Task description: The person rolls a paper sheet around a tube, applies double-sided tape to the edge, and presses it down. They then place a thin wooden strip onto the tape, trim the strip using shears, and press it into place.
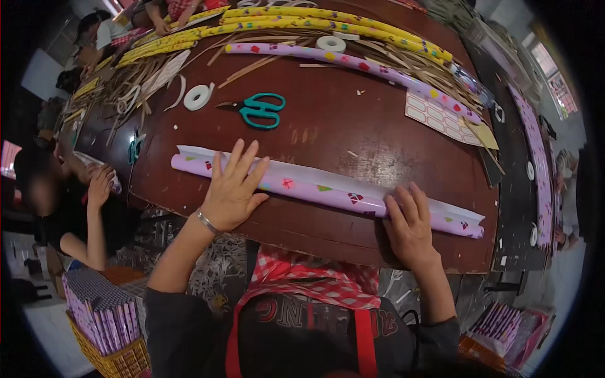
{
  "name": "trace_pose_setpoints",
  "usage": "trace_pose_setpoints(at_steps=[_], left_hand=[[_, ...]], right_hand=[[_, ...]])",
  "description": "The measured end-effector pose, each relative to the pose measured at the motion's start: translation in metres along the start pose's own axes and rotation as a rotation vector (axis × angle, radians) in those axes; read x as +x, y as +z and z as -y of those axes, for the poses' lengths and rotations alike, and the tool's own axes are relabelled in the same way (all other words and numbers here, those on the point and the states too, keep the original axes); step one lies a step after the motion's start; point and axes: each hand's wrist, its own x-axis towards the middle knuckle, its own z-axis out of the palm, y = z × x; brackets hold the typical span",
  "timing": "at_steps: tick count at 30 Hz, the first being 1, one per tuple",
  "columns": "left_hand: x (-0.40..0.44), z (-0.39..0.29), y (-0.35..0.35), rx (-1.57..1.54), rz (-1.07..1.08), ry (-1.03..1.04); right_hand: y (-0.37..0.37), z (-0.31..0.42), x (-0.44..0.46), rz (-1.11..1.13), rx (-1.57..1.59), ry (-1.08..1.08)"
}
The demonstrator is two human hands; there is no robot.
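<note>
A lilac roll of patterned wrapping paper (302, 188) lies across the table in front of me. Its loose edge stands up along the far side and shows the white back (328, 175). My left hand (234, 189) rests on the left part of the roll with fingers spread. Further right, my right hand (408, 225) lies over the roll, fingers stretched forward and thumb at its near side. Beyond the left hand are teal-handled scissors (259, 111) with blades apart, and a roll of white tape (198, 97).
A finished-looking lilac roll (353, 62), yellow rolls (328, 24), brown strips (252, 68) and another tape roll (331, 43) lie farther back. A label sheet (441, 118) sits at the right. Another person's hand (101, 186) is at left. Baskets (116, 356) of rolls stand below.
</note>
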Motion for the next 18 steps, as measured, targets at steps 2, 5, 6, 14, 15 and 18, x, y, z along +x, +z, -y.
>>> trace_pose_setpoints(at_steps=[2,5,6,14,15,18], left_hand=[[0.0,-0.017,0.004,0.014,-0.058,0.009],[-0.01,0.002,0.0,0.106,-0.191,0.058],[-0.01,-0.005,-0.005,0.149,-0.268,0.055],[-0.004,-0.001,-0.012,0.013,-0.265,0.032],[-0.003,-0.001,-0.012,0.038,-0.271,0.013],[-0.001,-0.002,-0.014,0.067,-0.312,0.041]], right_hand=[[-0.003,-0.007,-0.013,-0.049,0.031,0.039],[-0.004,0.019,0.004,-0.124,-0.124,-0.015],[-0.009,0.022,0.003,-0.137,-0.209,-0.029],[-0.008,0.02,0.011,-0.119,-0.155,0.0],[-0.009,0.02,0.013,-0.083,-0.133,0.022],[-0.012,0.013,0.018,-0.002,0.06,0.031]])
